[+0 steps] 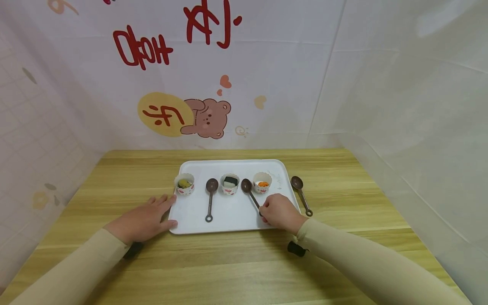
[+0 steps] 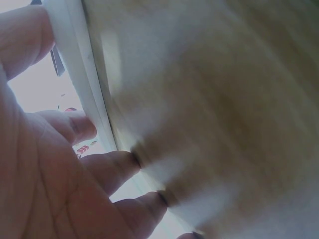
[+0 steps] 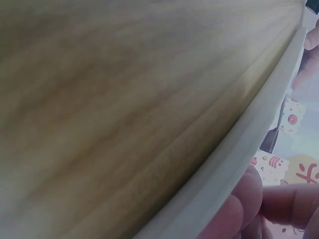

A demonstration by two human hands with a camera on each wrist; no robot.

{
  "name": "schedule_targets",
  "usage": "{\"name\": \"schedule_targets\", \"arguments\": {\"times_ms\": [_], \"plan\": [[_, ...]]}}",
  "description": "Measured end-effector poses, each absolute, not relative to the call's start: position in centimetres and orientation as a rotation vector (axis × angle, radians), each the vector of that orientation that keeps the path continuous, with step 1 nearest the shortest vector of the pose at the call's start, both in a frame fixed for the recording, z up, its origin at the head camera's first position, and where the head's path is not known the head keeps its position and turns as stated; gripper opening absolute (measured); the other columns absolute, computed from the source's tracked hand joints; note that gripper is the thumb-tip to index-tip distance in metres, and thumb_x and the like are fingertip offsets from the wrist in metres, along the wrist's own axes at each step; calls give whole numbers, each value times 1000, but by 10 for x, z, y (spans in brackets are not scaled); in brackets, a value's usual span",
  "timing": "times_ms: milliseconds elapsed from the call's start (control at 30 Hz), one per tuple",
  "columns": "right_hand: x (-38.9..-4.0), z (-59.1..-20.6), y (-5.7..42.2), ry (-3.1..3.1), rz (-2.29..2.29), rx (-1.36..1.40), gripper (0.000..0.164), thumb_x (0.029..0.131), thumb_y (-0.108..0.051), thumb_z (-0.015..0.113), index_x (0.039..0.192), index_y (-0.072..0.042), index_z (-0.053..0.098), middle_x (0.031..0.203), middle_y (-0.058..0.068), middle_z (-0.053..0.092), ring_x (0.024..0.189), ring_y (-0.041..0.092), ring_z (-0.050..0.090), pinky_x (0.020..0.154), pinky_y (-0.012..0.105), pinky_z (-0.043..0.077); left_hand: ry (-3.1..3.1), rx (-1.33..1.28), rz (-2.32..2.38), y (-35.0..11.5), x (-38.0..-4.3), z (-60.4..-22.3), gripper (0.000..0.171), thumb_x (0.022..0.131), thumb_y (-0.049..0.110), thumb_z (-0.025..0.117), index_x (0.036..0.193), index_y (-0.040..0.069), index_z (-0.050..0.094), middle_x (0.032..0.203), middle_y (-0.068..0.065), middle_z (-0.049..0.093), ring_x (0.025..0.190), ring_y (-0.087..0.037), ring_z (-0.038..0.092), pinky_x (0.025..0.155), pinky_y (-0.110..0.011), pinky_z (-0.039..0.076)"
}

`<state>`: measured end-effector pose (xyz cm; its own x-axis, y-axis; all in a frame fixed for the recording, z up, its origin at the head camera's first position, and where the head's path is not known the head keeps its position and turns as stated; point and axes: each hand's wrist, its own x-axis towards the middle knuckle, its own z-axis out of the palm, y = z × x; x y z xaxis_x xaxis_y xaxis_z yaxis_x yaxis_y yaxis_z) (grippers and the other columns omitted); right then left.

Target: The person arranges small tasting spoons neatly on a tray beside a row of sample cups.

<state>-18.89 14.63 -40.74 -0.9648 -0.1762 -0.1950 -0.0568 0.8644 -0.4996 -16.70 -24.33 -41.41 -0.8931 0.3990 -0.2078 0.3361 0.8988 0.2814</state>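
The person's left hand rests its fingertips at the left edge of a white rectangular tray with rounded corners on a yellowish wood-grain table; the right hand grips the handle end of a dark brown long-handled spoon, which lies slantwise between two of three white paper cups with red prints; a second brown spoon lies left of the middle cup; a third lies on the table, just beside the tray's right edge
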Motion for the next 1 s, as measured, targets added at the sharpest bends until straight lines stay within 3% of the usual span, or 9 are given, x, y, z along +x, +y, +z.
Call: {"name": "schedule_targets", "arguments": {"times_ms": [267, 600, 1000], "plan": [[-191, -411, 145, 2819, -695, -227, 23, 93, -13, 68, 71, -12, 72, 61, -6, 61, 59, 11, 52, 56, 23, 39, 2808, 553, 339, -244, -167, -415, 88, 101, 58, 61, 162, 0, 36, 160, -40, 37, 143, -69, 34, 113, -74, 38], [-192, -412, 142, 2840, -626, -286, 16, 93, -14, 71, 78, -14, 77, 69, -7, 67, 66, 9, 57, 64, 25, 47, 2803, 550, 345, -244, -168, -415, 88, 101, 59, 60, 163, 1, 35, 161, -39, 36, 144, -69, 33, 114, -73, 37], [-192, -416, 139, 2887, -548, -358, 19, 92, -15, 74, 74, -13, 75, 66, -7, 67, 63, 8, 56, 62, 24, 47, 2800, 538, 334, -243, -167, -413, 88, 101, 59, 62, 162, 1, 36, 161, -39, 36, 144, -69, 33, 113, -74, 38]]}}
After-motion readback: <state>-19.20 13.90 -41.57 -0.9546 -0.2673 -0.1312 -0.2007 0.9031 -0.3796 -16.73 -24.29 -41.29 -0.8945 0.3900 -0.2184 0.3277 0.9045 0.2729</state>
